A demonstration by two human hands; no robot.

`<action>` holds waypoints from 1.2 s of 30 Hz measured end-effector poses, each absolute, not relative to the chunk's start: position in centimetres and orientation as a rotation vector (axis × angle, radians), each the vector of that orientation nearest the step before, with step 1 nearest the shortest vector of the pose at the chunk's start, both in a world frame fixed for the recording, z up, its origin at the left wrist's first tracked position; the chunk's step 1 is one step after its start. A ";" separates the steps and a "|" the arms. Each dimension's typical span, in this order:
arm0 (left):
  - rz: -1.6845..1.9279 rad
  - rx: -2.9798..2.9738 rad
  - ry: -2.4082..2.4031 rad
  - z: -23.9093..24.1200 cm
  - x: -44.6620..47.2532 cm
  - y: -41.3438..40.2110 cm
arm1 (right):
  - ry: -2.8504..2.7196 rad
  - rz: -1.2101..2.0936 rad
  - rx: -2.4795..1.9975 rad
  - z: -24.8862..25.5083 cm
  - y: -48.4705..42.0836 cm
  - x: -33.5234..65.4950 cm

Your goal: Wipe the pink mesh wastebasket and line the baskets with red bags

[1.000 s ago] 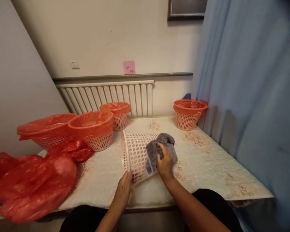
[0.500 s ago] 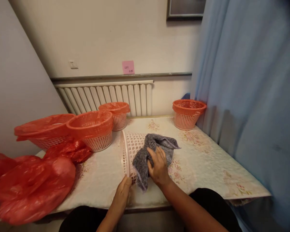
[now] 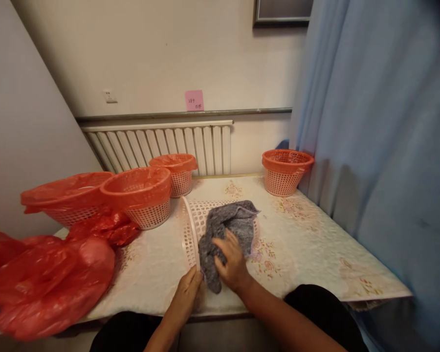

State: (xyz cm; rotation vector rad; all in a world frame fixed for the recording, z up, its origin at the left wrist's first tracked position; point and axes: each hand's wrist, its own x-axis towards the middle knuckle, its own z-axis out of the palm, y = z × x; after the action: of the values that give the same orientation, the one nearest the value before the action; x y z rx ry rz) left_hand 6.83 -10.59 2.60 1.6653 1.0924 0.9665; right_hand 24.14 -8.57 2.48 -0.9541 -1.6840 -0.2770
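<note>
A pale pink perforated basket lies on its side on the table, its open rim turned left. A grey cloth is draped over its side. My right hand presses the cloth against the basket, fingers curled on the fabric. At the near rim, my left hand grips the basket's lower edge and steadies it.
Three baskets lined with red bags stand at the left and back. A bare orange basket stands at the back right by a blue curtain. Loose red plastic bags pile at the left front. A radiator runs behind.
My right hand has dragged the cloth from the basket's far end toward its rim and nearer to me. The basket has turned slightly. My left hand has stayed at the rim.
</note>
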 end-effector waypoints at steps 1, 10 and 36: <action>0.980 1.655 1.096 2.8 6.9 -10.8 | -1.711 -0.269 -0.907 2.8 -9.4 23.3; 1.110 1.571 1.252 4.7 8.0 -12.9 | -1.607 -0.394 -1.110 3.0 -7.0 26.6; 1.136 1.578 1.249 5.4 7.7 -11.8 | -1.768 -0.450 -1.007 3.1 -8.6 25.1</action>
State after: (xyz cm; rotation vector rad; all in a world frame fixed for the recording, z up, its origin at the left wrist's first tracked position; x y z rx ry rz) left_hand 7.73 -11.84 5.40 1.5783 1.2494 1.1356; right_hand 25.07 -8.56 3.10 -1.0074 -1.7680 -0.4502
